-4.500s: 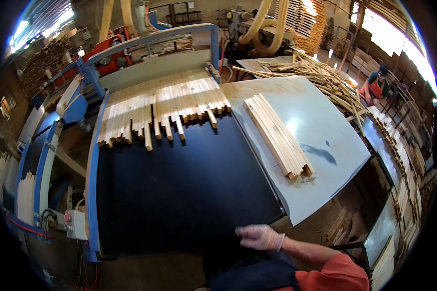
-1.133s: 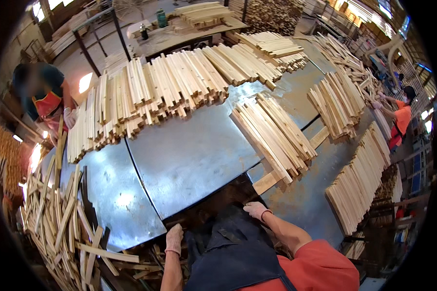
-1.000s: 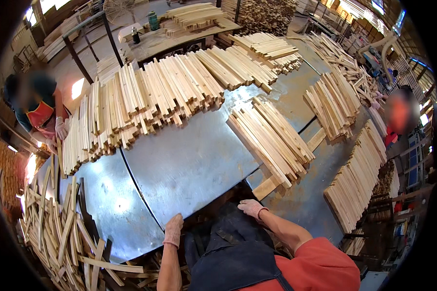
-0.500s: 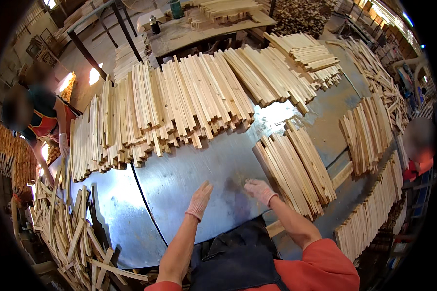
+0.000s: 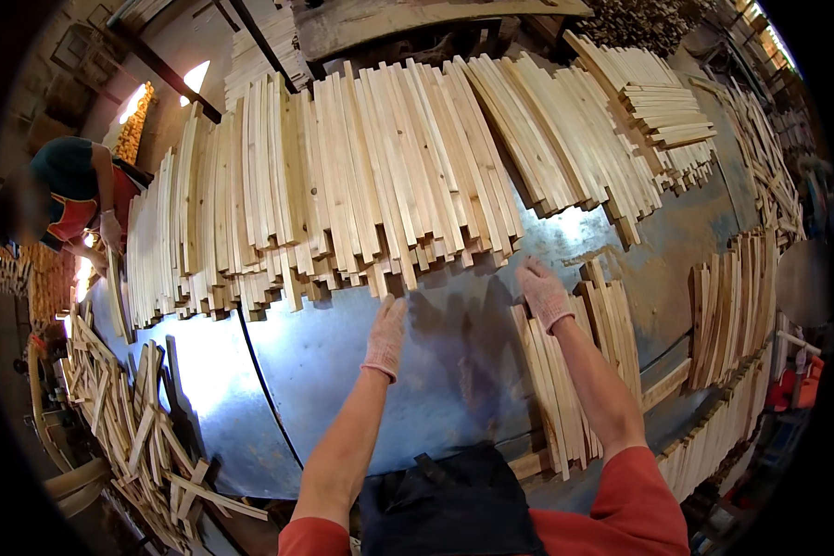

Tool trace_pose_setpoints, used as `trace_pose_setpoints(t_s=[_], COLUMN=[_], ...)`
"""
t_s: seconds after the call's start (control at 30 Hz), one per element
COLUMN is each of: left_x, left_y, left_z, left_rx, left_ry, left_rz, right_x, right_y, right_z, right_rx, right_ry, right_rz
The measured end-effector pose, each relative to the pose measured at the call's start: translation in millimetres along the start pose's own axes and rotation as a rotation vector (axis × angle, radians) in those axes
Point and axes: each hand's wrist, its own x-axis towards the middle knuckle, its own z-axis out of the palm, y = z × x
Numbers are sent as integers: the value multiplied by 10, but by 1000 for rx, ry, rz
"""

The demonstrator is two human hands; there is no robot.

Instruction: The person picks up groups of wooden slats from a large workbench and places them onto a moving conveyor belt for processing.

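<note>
The metal table [image 5: 329, 380] carries several groups of wood strips around the working position. On its left side, a loose pile of strips [image 5: 144, 422] lies crisscrossed at varied angles. Behind that pile, a co-worker [image 5: 74, 185] leans toward the table, one gloved hand near the left end of the main row. On the right, a smaller stack [image 5: 554, 398] lies partly beneath the right forearm, which hides some of its strips. A further stack [image 5: 734, 306] lies beyond it, and a bench [image 5: 435, 23] stands past the far edge. The main row of wood strips [image 5: 380, 167] is located on the table directly ahead of both hands, extending from the co-worker's side to past the table's middle. Its strips are pale, straight and narrow, with square-cut ends and scattered dark knots; they lie side by side in more than one layer, with the near ends staggered. The left hand [image 5: 385, 343], gloved, has its fingers extended and uncurled at the near ends; contact cannot be determined. The right hand [image 5: 544, 295], also gloved, has straightened fingers, unloaded, between the main row's right end and the smaller stack.
</note>
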Motion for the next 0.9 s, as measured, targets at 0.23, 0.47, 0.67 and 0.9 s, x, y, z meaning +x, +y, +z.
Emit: trace_pose_setpoints(t_s=[0.23,0.47,0.67,0.9], left_x=[343,512,525,611], left_y=[693,611,524,551], left_z=[520,654,722,870], left_rx=[-171,-206,-173,-221], left_ry=[388,530,556,652], left_rz=[-213,-227,-103,-50], right_x=[611,940,889,799], right_y=[-396,76,-114,-417], right_z=[6,146,171,213], right_rx=[-72,38,-209,-109], right_ry=[162,77,63,19], right_rz=[-14,34,34,38])
